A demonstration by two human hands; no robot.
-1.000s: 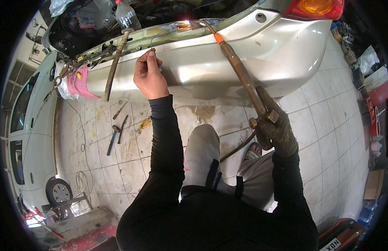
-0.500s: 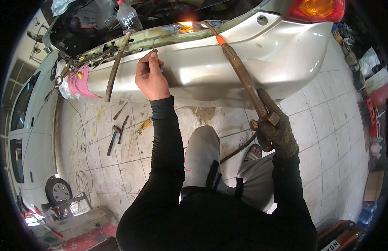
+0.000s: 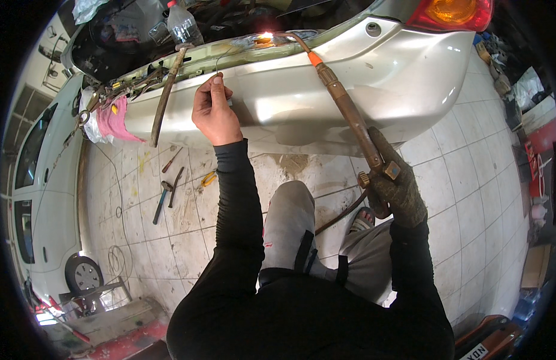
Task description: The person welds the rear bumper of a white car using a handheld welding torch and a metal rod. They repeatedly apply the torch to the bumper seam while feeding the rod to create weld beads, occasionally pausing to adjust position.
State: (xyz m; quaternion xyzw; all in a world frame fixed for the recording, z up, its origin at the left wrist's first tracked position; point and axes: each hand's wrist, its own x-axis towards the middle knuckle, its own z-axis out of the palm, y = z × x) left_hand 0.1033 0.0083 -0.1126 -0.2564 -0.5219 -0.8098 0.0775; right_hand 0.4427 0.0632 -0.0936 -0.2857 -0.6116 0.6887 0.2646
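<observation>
While our right hand (image 3: 399,195) clamps the welding torch (image 3: 348,112), our left hand (image 3: 217,115) pinches wire (image 3: 217,63).
Torch likely heavy, hold the rear; wire probably bendy, hold the end.

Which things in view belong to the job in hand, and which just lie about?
Apparently in use:
gas torch in gloved right hand
thin wire in bare left hand
metal panel, glowing in one spot

Lying about:
blue-handled hammer, yellow-handled pliers on tiled floor
plastic bottle
</observation>
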